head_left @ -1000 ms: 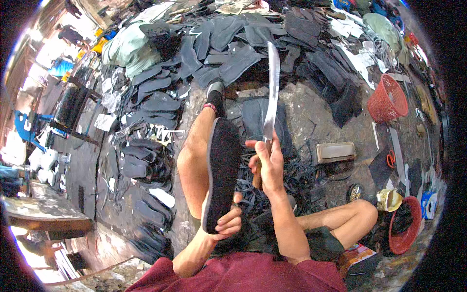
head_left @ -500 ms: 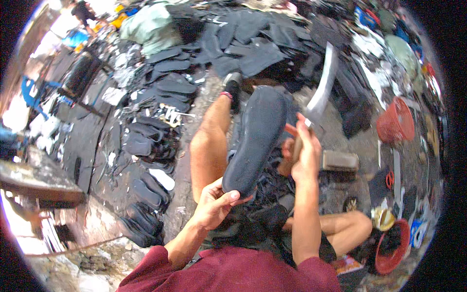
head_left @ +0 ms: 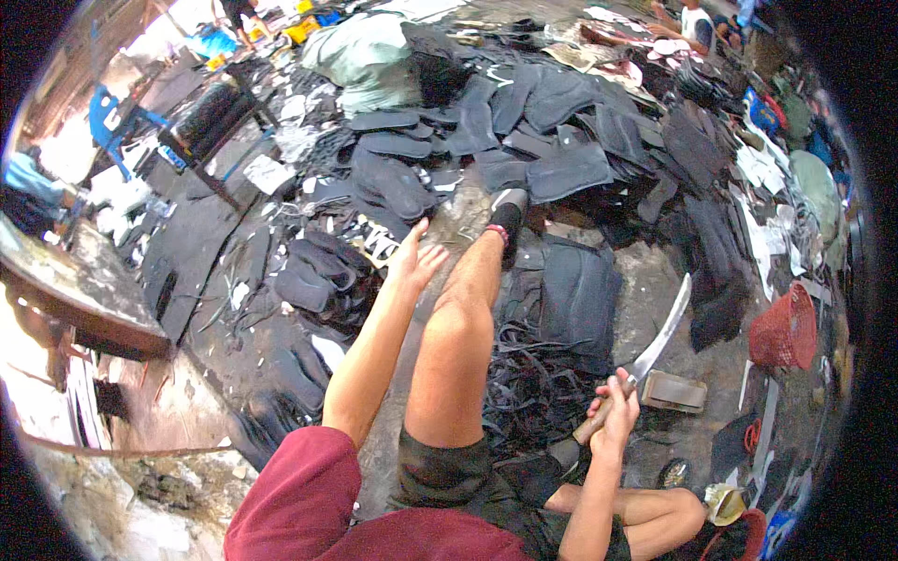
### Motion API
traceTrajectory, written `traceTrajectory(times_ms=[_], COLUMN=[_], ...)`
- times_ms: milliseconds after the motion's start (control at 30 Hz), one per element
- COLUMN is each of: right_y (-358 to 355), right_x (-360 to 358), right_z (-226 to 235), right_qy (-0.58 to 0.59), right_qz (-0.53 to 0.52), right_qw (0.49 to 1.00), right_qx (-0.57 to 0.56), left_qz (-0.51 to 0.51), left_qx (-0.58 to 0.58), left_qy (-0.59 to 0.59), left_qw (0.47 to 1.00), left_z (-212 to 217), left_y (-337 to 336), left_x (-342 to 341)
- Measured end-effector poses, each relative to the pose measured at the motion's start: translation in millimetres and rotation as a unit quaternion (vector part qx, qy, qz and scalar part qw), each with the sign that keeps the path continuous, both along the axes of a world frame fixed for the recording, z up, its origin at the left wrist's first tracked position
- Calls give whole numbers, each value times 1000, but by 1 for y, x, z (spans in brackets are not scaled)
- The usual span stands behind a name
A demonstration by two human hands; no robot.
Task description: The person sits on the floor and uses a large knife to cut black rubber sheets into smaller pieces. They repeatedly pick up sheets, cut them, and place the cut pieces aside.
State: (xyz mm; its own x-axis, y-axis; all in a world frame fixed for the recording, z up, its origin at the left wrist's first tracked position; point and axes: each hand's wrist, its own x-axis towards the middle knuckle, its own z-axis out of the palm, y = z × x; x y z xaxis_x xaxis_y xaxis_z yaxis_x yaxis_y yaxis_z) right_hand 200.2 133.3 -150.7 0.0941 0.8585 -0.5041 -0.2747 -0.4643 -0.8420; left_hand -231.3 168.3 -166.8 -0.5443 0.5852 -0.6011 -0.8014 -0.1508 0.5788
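My left hand reaches forward past my left knee, its fingers spread and nothing in them. Just beyond its fingertips, a black sole-shaped piece lies on a row of similar pieces. My right hand is wrapped round the wooden handle of a knife with a long curved blade, which points up and away. Between my legs lie dark sheets with sole-shaped outlines and a tangle of thin black offcuts.
A pale block sits beside the knife. Farther right stands a red basket. Black sheets are heaped ahead, near a large pale-green sack. Stacked black pieces lie left of my leg. Other people are at the far edge.
My left hand has let go of the black sole piece and moved forward and left. My right hand has lowered with the knife. The view has shifted.
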Motion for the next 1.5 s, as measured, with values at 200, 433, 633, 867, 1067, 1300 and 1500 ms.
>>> traceTrajectory(times_ms=[200, 433, 633, 867, 1067, 1300, 1500], right_y=[87, 144, 132, 104, 69, 104, 96], right_x=[-30, -57, -20, 84, 1, 15, -14], right_z=[-67, -124, -76, -74, -133, -150, -166], right_qy=[-82, -671, -270, -282, -95, 16, 136], right_qz=[84, 122, 70, 66, 4, -76, -143], right_qw=[992, 715, 949, 946, 995, 997, 976], right_qx=[53, 154, 148, 146, 42, -16, -91], left_qz=[-69, 23, -32, -306, -381, -574, -552], left_qx=[18, -67, 61, 5, -137, -123, -20], left_qy=[327, 514, 573, 389, 732, 784, 816], left_qw=[942, 855, 817, 869, 548, 204, 171], left_z=[40, 94, 129, 17, -101, -72, -85], left_y=[-106, -162, -153, -24, 62, 94, 80], left_x=[82, 145, 188, 311, 280, 290, 256])
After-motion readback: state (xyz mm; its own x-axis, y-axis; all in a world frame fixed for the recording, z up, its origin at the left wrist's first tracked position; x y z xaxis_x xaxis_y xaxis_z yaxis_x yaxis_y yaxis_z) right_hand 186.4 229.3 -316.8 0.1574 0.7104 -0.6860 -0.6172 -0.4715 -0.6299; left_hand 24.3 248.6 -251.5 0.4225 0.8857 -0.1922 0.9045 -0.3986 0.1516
